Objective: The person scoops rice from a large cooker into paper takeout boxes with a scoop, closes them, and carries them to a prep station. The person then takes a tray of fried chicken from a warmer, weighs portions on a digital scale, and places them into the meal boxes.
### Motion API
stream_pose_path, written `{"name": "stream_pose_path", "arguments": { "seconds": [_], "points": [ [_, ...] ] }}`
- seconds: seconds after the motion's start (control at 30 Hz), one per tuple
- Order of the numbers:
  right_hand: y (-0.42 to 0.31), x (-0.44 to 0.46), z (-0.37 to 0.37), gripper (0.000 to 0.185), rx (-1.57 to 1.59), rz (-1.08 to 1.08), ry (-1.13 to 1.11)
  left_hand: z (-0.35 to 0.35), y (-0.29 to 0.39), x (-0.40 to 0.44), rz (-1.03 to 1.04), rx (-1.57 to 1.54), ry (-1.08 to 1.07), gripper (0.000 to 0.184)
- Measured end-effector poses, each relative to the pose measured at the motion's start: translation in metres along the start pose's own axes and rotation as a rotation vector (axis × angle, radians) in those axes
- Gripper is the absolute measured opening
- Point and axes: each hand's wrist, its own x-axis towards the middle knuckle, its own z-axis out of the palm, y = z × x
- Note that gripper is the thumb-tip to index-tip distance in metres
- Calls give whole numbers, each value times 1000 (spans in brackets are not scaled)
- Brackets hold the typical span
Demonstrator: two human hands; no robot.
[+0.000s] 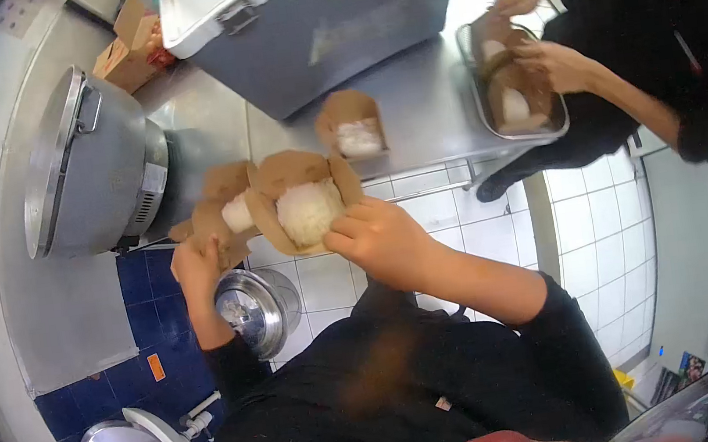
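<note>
The right arm of the person comes from the side with the elbow bent, and the forearm goes forward and inward. The right hand (378,234) is closed at the side of one paper box (290,236), with the fingers at its edge. This box is open and has white rice (310,212) inside. The left forearm goes up more straight, and the left hand (200,262) grips another open box (210,219) at its outer edge; rice is in this one too. The two boxes are side by side, at the near edge of the bench (418,94). Whether they rest on it, I cannot tell.

Below the hands, a round metal bin (250,313) stands on the floor, near the left forearm. A little farther, a third open box (358,132) with something white in it is on the bench. To the left, a big metal pot (95,164) takes much of the bench. Behind the third box, a large grey cooler (339,24) stands in the way of the space straight ahead. To the right, the hands of a co-worker (560,65) are over a metal tray (562,126) with paper boxes. At the far left corner is a carton (126,54).
</note>
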Motion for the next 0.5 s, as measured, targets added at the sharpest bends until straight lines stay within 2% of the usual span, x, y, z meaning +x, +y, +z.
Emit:
{"name": "stream_pose_path", "arguments": {
  "seconds": [0.13,0.23,0.27,0.33,0.37,0.4,0.43,0.47,0.5],
  "points": [
    [-23,-133,-61,11,38,191,30,-4,53,-89,17,305,-12,27],
    [-37,-253,-100,10,-58,418,20,22,92,-148,22,258,-208,34],
    [-42,-294,-116,13,-12,531,-1,30,114,-167,67,229,-239,33],
    [-57,-373,-140,18,-183,718,33,53,162,-204,123,172,-311,29],
    [-63,-409,-152,10,-222,829,90,69,185,-220,139,144,-351,27],
    [-66,-448,-166,16,-315,902,61,88,206,-235,232,106,-354,26],
    [-71,-484,-179,20,-345,1095,34,103,232,-249,329,70,-358,24],
    [-72,-519,-192,23,-457,1163,72,101,278,-265,381,55,-365,22],
    [-71,-557,-208,22,-439,1180,122,101,321,-278,438,33,-370,21]
  ]
}}
